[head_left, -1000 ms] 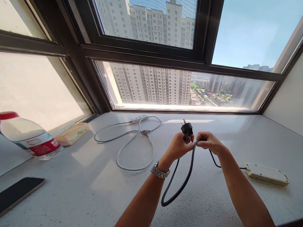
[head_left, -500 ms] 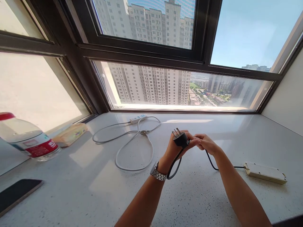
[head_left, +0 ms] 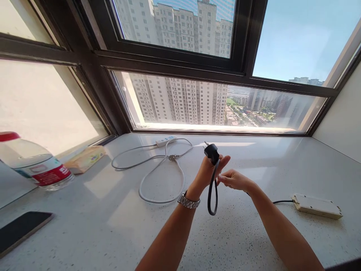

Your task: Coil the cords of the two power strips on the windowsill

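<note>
Black cord [head_left: 213,210] in both hands, plug [head_left: 211,151] up

Left hand [head_left: 207,171], watch [head_left: 189,201] at wrist: fingers gripping cord by the plug, prongs pointing up, tilted left. Narrow loop of cord hanging below, in front of the palm. Right hand [head_left: 235,180] just beside: fingers drawn narrow, pinching cord; exact hold partly hidden. Cord runs on behind right forearm to cream block [head_left: 317,206], flat on the surface [head_left: 239,237], far right. Left of the hands, white cable [head_left: 160,202] in loose loops, white strip [head_left: 166,141] near the window [head_left: 180,101]. Farther left: tissue pack [head_left: 86,159], bottle [head_left: 52,175] with red cap, phone [head_left: 24,229] nearest the viewer
</note>
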Demonstrator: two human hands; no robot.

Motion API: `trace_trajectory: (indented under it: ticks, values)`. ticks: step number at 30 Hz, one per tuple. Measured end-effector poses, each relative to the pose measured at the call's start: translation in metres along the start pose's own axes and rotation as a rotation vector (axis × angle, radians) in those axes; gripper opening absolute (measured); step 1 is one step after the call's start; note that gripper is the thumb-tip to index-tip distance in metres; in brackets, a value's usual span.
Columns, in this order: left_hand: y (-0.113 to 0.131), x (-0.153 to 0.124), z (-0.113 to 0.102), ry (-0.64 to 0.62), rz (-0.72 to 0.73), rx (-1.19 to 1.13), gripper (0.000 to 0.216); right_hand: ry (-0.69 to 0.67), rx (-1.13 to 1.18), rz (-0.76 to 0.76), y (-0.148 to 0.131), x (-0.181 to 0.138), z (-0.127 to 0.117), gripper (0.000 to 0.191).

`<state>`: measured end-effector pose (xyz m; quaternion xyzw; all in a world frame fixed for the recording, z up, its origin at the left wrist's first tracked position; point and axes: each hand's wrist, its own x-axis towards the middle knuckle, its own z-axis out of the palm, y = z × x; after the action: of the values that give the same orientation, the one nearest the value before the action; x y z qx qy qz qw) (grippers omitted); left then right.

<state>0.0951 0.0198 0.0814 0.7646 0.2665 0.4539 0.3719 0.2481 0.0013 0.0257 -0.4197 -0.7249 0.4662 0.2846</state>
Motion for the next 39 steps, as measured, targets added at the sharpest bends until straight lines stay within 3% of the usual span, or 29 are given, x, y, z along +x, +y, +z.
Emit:
trace_trajectory:
  ticks: [5,10,14,17,19,22,25,28,34,39]
  values:
    - [0.006,-0.002,0.009,0.105,-0.152,-0.282,0.065,0.049,0.002,0.003,-0.001,0.000,-0.002,0.055]
    - [0.010,0.001,0.000,0.376,-0.076,-0.357,0.064,0.095,-0.057,0.154,0.026,-0.006,-0.014,0.052]
    - [0.010,0.001,-0.024,0.624,0.078,-0.152,0.061,0.392,-0.302,0.263,0.062,-0.018,-0.032,0.052]
    - [0.010,0.000,-0.046,0.853,0.186,0.084,0.061,0.627,-0.523,0.323,0.075,-0.024,-0.036,0.050]
    - [0.007,-0.001,-0.060,1.014,0.221,0.196,0.059,0.682,-0.600,0.252,0.072,-0.026,-0.030,0.050]
    - [0.000,-0.004,-0.076,1.130,0.210,0.380,0.054,0.605,-0.646,-0.003,0.057,-0.025,-0.011,0.051]
    - [-0.009,-0.006,-0.082,1.067,0.171,0.593,0.049,0.504,-0.662,-0.211,0.041,-0.026,0.008,0.055]
    - [-0.013,-0.006,-0.075,0.876,0.194,0.686,0.048,0.519,-0.637,-0.318,0.029,-0.030,0.016,0.062]
    - [-0.022,-0.004,-0.026,0.332,0.182,0.643,0.047,0.746,-0.461,-0.473,0.014,-0.047,0.021,0.063]
    - [-0.027,-0.010,0.019,-0.007,0.212,0.454,0.045,0.944,-0.060,-0.493,0.001,-0.048,0.035,0.053]
